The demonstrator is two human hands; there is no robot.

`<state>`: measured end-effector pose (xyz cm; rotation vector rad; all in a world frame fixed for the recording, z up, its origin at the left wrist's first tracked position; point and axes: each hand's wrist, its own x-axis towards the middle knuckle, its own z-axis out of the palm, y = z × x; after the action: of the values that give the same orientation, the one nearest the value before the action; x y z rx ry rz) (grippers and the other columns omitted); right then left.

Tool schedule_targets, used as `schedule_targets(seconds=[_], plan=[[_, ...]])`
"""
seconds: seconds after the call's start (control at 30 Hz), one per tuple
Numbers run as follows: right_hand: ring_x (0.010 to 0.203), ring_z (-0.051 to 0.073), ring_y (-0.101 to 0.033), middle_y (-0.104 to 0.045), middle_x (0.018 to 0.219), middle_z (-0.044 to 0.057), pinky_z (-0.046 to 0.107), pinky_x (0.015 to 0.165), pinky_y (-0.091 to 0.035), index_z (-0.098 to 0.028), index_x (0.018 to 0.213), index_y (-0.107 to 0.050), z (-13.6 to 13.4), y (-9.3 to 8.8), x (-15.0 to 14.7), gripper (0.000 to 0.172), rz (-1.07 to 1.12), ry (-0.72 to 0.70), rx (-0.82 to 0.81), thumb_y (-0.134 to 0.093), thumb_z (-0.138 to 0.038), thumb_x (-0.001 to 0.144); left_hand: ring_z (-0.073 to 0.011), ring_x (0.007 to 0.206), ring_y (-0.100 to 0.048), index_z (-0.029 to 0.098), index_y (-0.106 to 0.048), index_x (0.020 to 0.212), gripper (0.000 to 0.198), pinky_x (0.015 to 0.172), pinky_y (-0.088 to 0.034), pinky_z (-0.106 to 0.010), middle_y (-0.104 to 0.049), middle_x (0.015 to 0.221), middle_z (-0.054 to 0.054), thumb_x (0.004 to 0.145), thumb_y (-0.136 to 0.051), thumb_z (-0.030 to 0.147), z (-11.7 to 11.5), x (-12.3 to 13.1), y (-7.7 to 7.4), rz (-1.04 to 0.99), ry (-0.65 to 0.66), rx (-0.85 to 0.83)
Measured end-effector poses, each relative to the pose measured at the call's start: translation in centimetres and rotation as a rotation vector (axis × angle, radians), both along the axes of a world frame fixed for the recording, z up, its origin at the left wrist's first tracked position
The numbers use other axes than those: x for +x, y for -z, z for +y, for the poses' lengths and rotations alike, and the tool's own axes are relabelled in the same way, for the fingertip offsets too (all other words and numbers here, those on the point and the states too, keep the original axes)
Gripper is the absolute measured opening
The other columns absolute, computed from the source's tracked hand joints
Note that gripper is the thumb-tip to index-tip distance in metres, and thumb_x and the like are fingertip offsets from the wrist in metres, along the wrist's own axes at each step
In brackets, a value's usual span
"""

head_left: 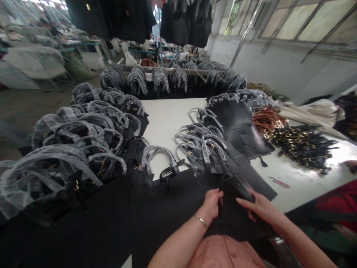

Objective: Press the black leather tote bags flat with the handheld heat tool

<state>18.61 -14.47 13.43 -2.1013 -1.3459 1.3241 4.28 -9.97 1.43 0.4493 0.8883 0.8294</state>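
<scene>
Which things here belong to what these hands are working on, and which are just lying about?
Being worked on:
left hand pinching a black strap
right hand at the edge of a black bag

Lying about:
stacked black bags with plastic-wrapped handles
brown straps with buckles
black straps with gold-coloured hardware
pink-handled tool

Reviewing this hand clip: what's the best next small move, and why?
Probably close the right hand on the black strap beside its fingertips. The left hand already pinches the black leather, so a second grip would likely steady the piece. The plastic-wrapped bag handles crowd the table beyond, so working close to the body seems sensible.
</scene>
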Motion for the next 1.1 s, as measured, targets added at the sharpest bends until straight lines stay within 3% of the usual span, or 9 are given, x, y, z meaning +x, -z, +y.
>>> schedule_targets(seconds=[0.13, 0.23, 0.47, 0.6, 0.77, 0.97, 1.1], plan=[[0.034, 0.015, -0.055, -0.055, 0.039, -0.006, 0.019, 0.035, -0.039, -0.012, 0.145, -0.034, -0.7, 0.0, 1.5, 0.083, 0.072, -0.100, -0.110, -0.063, -0.051, 0.078, -0.0094, 0.058, -0.047, 0.013, -0.068, 0.073, 0.020, 0.058, -0.036, -0.022, -0.059, 0.064, 0.000, 0.060, -0.076, 0.026, -0.4, 0.9, -0.1, 0.065, -0.104, 0.121], [0.034, 0.015, -0.054, -0.056, 0.041, -0.006, 0.019, 0.034, -0.039, -0.013, 0.145, -0.034, -0.7, 0.3, 1.6, 0.081, 0.126, -0.114, -0.134, -0.063, -0.050, 0.078, -0.0118, 0.062, -0.051, 0.013, -0.071, 0.073, 0.018, 0.063, -0.039, -0.023, -0.063, 0.066, -0.001, 0.060, -0.077, 0.025, -0.2, 1.2, 0.1, 0.136, -0.112, 0.200], [0.033, 0.014, -0.053, -0.053, 0.036, -0.007, 0.019, 0.036, -0.040, -0.013, 0.143, -0.038, 0.9, 0.4, 3.2, 0.075, 0.087, -0.027, -0.031, -0.063, -0.046, 0.080, -0.0130, 0.063, -0.054, 0.015, -0.074, 0.083, 0.019, 0.064, -0.041, -0.024, -0.067, 0.071, -0.002, 0.065, -0.070, 0.017, 1.1, 2.0, 0.9, 0.290, -0.052, 0.299], [0.034, 0.014, -0.055, -0.056, 0.041, -0.006, 0.019, 0.035, -0.041, -0.014, 0.143, -0.039, 1.3, 0.1, 4.3, 0.075, 0.210, -0.063, -0.110, -0.064, -0.045, 0.079, -0.0130, 0.063, -0.054, 0.015, -0.074, 0.080, 0.017, 0.063, -0.042, -0.024, -0.067, 0.071, -0.002, 0.064, -0.071, 0.019, 1.3, 2.7, 0.8, 0.317, 0.003, 0.318], [0.033, 0.014, -0.054, -0.053, 0.036, -0.007, 0.019, 0.037, -0.040, -0.013, 0.141, -0.042, 2.9, 0.7, 6.2, 0.072, 0.126, 0.024, 0.010, -0.063, -0.045, 0.080, -0.0133, 0.063, -0.056, 0.013, -0.073, 0.086, 0.023, 0.063, -0.044, -0.025, -0.068, 0.074, -0.005, 0.067, -0.071, 0.027, 1.4, 3.8, 0.7, 0.348, 0.041, 0.300], [0.036, 0.013, -0.056, -0.059, 0.047, -0.005, 0.019, 0.035, -0.042, -0.016, 0.141, -0.042, 2.9, 1.5, 8.2, 0.072, 0.274, -0.129, -0.115, -0.065, -0.045, 0.079, -0.0148, 0.066, -0.057, 0.014, -0.073, 0.084, 0.016, 0.066, -0.044, -0.026, -0.066, 0.072, -0.002, 0.072, -0.066, 0.023, 1.3, 5.4, 0.9, 0.508, 0.085, 0.363], [0.038, 0.015, -0.059, -0.056, 0.041, -0.006, 0.020, 0.039, -0.044, -0.016, 0.143, -0.041, 4.6, 2.4, 7.7, 0.071, 0.112, -0.102, 0.001, -0.063, -0.044, 0.082, -0.0196, 0.074, -0.059, 0.016, -0.072, 0.080, 0.011, 0.072, -0.047, -0.030, -0.065, 0.074, -0.003, 0.071, -0.069, 0.019, 1.2, 4.8, 0.9, 0.677, 0.150, 0.433]])
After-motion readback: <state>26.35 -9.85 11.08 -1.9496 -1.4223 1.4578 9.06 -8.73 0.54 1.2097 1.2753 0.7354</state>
